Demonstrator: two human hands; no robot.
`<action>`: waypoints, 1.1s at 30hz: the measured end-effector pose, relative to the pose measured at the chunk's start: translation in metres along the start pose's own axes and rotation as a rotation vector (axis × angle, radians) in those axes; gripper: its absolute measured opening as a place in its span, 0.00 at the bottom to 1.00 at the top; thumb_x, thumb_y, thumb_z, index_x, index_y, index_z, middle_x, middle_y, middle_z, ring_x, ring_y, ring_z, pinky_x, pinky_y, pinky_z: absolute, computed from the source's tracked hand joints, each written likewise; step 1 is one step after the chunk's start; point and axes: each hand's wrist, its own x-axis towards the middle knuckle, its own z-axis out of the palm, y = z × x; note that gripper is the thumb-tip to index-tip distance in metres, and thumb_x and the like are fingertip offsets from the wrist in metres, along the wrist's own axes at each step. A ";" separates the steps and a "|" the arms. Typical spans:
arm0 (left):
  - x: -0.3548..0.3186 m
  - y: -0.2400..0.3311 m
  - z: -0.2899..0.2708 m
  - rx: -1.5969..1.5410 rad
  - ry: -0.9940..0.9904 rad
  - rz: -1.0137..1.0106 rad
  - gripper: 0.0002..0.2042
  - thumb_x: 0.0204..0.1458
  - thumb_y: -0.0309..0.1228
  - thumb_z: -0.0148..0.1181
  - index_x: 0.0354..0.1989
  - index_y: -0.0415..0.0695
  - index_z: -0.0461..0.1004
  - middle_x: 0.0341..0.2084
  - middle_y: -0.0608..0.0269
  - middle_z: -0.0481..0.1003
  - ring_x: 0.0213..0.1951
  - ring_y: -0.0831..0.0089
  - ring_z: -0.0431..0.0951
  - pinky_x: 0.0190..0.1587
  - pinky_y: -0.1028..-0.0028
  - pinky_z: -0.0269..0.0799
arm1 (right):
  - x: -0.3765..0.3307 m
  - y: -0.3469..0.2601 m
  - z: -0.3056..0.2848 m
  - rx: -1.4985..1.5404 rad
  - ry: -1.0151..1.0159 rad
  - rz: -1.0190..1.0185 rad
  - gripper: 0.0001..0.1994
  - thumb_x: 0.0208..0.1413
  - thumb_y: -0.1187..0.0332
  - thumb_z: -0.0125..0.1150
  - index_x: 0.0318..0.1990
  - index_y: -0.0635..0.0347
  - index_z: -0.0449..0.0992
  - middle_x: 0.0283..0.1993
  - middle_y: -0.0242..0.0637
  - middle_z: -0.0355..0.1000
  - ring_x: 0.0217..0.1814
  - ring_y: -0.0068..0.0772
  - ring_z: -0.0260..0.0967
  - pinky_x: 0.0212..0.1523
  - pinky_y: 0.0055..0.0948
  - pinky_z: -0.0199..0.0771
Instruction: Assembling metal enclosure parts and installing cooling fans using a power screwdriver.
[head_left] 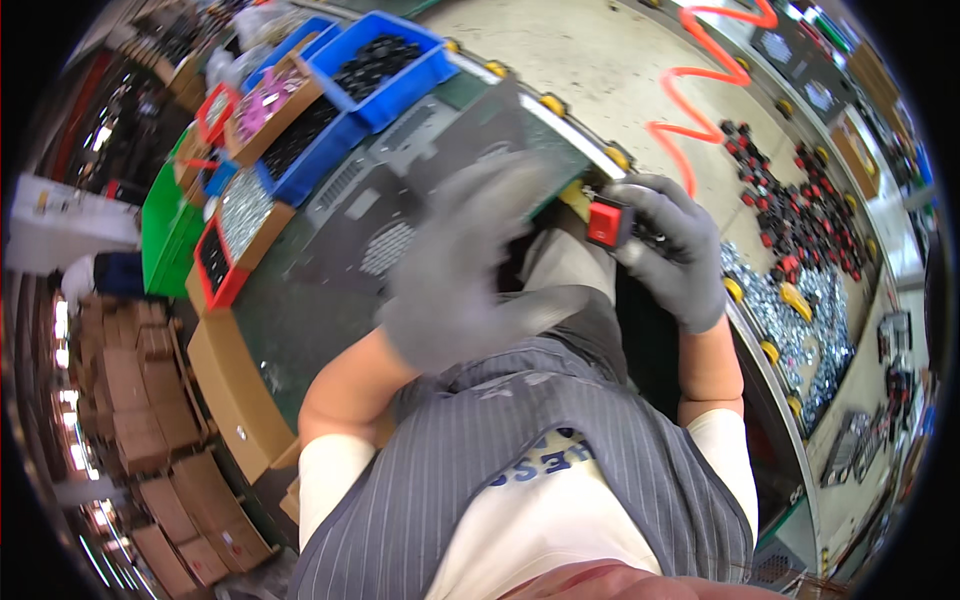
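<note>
Both of my hands wear grey gloves. My right hand (668, 250) pinches a small red and black rocker switch (606, 222) between thumb and fingers, its red face turned to the left. Smeared by motion, my left hand (455, 265) hovers over the workbench with its thumb spread away from its fingers, and nothing shows in it. Beneath and beyond it lie flat dark grey metal panels (345, 215) with slots and round vent holes.
Blue bins (440, 68) of black parts, a red bin (232, 285), a green bin (165, 230) and a cardboard box (225, 390) line the left side. On the right are loose red and black switches (800, 205), shiny silver packets (800, 335) and a coiled orange air hose (690, 75).
</note>
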 end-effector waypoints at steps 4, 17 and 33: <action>0.019 -0.004 -0.006 -0.101 -0.033 0.032 0.21 0.49 0.32 0.58 0.51 0.41 0.64 0.38 0.58 0.70 0.35 0.75 0.72 0.37 0.76 0.69 | 0.022 -0.013 0.058 0.383 -0.016 0.215 0.23 0.41 0.73 0.64 0.49 0.67 0.69 0.45 0.39 0.68 0.44 0.31 0.68 0.45 0.28 0.68; 0.013 -0.047 -0.144 -0.329 0.046 -0.470 0.07 0.44 0.23 0.47 0.33 0.40 0.68 0.28 0.65 0.70 0.33 0.79 0.70 0.37 0.79 0.66 | 0.055 0.035 0.076 0.691 0.051 0.414 0.20 0.47 0.75 0.57 0.50 0.64 0.64 0.42 0.33 0.68 0.39 0.21 0.66 0.41 0.22 0.69; 0.108 -0.080 -0.038 0.864 -0.486 0.075 0.21 0.45 0.52 0.54 0.26 0.43 0.73 0.27 0.56 0.73 0.34 0.59 0.75 0.35 0.62 0.69 | 0.125 0.042 0.071 -0.498 -0.129 -0.391 0.16 0.39 0.77 0.61 0.39 0.55 0.70 0.37 0.38 0.66 0.38 0.42 0.69 0.38 0.32 0.70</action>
